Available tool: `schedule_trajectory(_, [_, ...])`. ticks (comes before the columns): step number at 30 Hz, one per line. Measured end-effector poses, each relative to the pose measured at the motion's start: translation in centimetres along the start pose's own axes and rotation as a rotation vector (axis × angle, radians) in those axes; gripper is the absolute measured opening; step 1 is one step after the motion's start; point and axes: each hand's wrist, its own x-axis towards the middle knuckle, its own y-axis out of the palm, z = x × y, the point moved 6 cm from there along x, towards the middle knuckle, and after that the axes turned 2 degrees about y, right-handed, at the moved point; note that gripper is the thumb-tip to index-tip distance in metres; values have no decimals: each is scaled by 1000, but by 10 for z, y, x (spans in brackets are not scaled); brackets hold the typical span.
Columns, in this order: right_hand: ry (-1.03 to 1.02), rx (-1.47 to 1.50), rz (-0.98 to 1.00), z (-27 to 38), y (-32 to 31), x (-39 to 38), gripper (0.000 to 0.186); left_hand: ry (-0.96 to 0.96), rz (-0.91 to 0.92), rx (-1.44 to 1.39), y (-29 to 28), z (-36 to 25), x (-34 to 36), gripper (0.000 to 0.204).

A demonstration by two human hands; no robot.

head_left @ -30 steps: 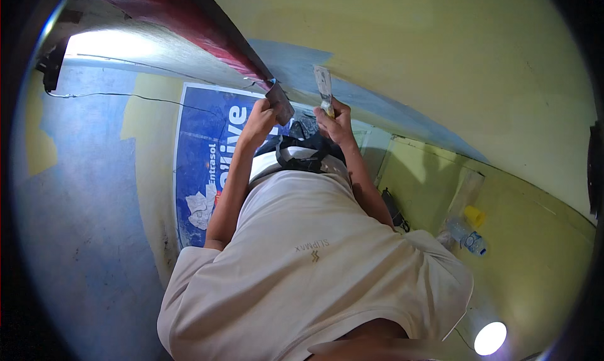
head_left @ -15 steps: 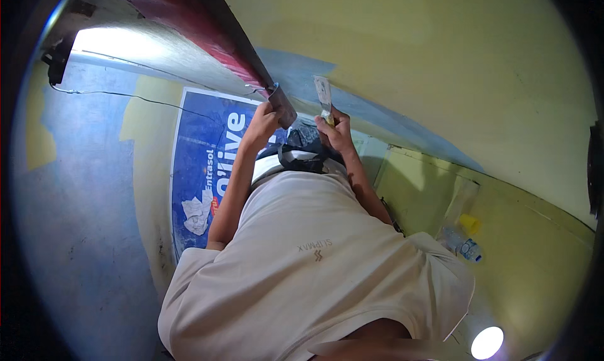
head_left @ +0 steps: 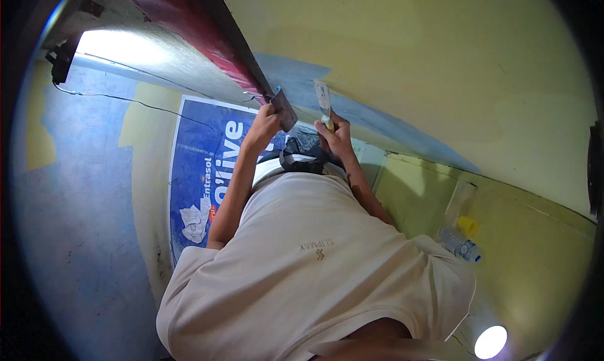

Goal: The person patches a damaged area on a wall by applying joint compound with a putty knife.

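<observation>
Drifted slightly lower in view, along with blue poster [head_left: 192, 150]; pinching dark plate [head_left: 286, 114] in left hand [head_left: 263, 128], scraper [head_left: 323, 98] in right hand [head_left: 337, 138], still keeping both apart.

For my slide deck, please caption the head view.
Left hand grips a dark rectangular plate, right hand a putty knife, near a blue-patched yellow wall.

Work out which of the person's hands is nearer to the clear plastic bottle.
Right. The right hand, holding a scraper, is up and left of the bottle in the picture; the left hand is farther left, beyond it.
</observation>
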Motion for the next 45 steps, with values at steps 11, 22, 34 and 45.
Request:
schedule_trajectory(11, [68,81,-35,0,11,-6,61,-59,-68,24,2,-10,-10,17])
schedule_trajectory(22, [121,127,-16,9,20,-6,62,-39,27,76,3,-7,1,19])
schedule_trajectory(34, [41,57,-19,16,23,4,62,-39,-28,60,-2,-14,-2,19])
schedule_trajectory(45, [91,104,-45,23,21,-1,62,-1,-53,76,-17,-42,8,19])
